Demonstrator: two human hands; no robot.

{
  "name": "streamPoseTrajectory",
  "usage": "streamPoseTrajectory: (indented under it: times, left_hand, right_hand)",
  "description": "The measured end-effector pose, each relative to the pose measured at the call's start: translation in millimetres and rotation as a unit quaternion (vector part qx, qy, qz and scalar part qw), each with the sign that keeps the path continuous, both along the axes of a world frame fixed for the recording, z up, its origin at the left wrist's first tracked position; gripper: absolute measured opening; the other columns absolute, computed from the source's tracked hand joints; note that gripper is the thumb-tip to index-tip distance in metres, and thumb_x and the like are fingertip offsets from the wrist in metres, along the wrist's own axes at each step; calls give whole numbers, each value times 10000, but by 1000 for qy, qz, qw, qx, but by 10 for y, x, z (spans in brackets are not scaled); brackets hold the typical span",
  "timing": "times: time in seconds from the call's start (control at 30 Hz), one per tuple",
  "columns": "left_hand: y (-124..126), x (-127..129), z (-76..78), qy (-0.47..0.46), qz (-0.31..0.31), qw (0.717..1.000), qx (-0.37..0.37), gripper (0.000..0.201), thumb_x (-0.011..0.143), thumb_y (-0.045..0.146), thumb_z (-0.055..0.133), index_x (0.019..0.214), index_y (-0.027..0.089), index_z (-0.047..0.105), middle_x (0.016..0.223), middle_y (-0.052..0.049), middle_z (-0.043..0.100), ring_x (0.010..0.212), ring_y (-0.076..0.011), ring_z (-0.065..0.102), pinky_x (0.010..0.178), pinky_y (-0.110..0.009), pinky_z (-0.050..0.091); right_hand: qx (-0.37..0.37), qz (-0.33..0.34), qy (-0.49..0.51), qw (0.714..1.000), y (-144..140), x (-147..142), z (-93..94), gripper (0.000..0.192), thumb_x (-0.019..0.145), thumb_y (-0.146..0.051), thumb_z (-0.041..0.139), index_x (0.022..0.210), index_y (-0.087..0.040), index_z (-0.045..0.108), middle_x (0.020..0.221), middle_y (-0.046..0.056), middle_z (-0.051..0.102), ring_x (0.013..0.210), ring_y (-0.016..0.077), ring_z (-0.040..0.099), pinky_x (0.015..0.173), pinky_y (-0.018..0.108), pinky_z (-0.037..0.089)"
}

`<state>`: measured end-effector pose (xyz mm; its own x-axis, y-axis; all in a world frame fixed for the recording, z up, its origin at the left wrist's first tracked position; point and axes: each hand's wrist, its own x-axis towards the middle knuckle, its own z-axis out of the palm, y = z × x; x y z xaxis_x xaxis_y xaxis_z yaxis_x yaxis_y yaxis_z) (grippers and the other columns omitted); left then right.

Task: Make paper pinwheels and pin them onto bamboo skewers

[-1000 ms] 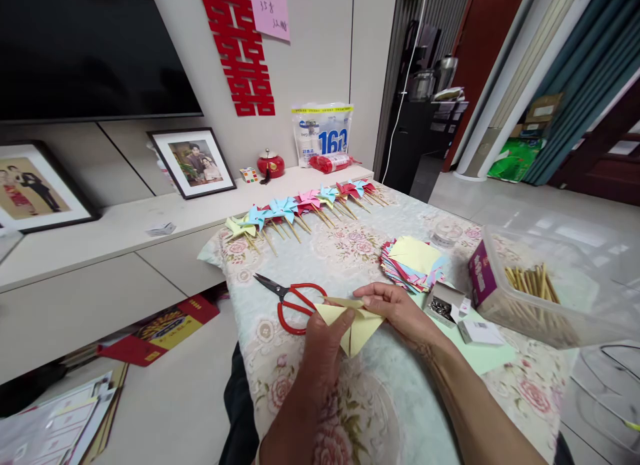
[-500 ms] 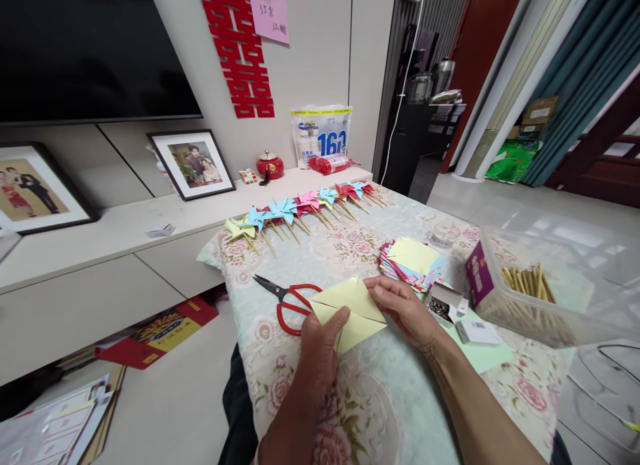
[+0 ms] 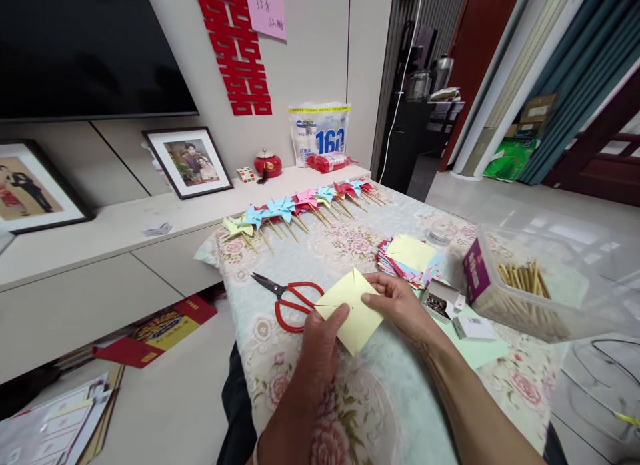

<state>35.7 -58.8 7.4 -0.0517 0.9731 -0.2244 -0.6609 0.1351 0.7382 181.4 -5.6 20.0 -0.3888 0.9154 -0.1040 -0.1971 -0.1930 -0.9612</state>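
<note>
Yellow paper square, cut inward from its corners, is lying flat and open between both hands, just above the floral tablecloth. Left hand is pinching the square's near-left edge, thumb on top and fingers closed on the paper beneath. Right hand is gripping the square's right corner, its fingers clamped on the sheet. Just left of the square, red-handled scissors are lying shut, blades pointing away to the left. Right of the square, a small open box of pins is sitting near a clear tub of wooden sticks. Just beyond the square, a stack of coloured paper squares is resting with a yellow sheet on top. Farther beyond the square, a row of finished pinwheels is lining the table's far edge.
</note>
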Motion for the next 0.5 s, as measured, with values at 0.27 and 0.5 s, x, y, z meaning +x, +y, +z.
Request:
streamPoseTrajectory:
  times: [0.27, 0.5]
  left_hand:
    - [-6, -3, 46, 11, -1, 1000, -2, 446, 655, 286, 824, 1054, 107, 734, 950, -124, 786, 966, -315, 710, 803, -367, 560]
    - [7, 14, 15, 18, 16, 1000, -4, 493, 594, 263, 869, 1039, 101, 734, 937, -127, 788, 942, -307, 720, 825, -382, 556]
  right_hand:
    - [0, -40, 3, 999, 26, -10, 14, 420, 642, -337, 853, 1001, -190, 693, 853, 47, 771, 696, 201, 696, 668, 313, 517]
    - [22, -62, 7, 998, 28, -37, -28, 402, 655, -326, 850, 1005, -205, 695, 883, 39, 768, 744, 204, 699, 687, 305, 524]
